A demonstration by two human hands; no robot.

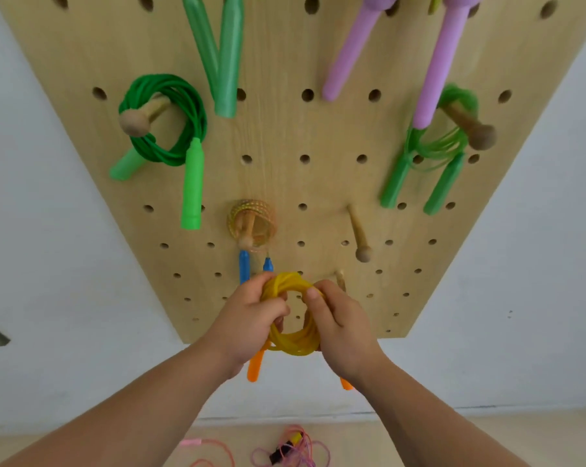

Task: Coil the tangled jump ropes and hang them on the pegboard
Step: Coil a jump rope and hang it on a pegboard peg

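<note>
Both hands grip a coiled yellow rope [293, 338] before the pegboard [285, 136] — left hand [251, 315] curled round its left side, right hand [340, 326] pinching its right. Orange handles [256, 365] dangle below the hands — a bare peg [340, 281] sits just above the right hand.

Wooden pegboard [285, 136] hung with coiled ropes, pale floor [419, 443] below.
A dark green rope [170, 129] loops round the left peg [140, 117], a translucent green rope [446, 146] round the right peg [470, 128], and a speckled coil [251, 217] with blue handles round a middle peg [246, 230]; beside it one peg [359, 237] stands bare. Green handles [221, 62] and purple handles [352, 52] hang from higher up. Tangled pink ropes [285, 449] lie on the floor.
</note>
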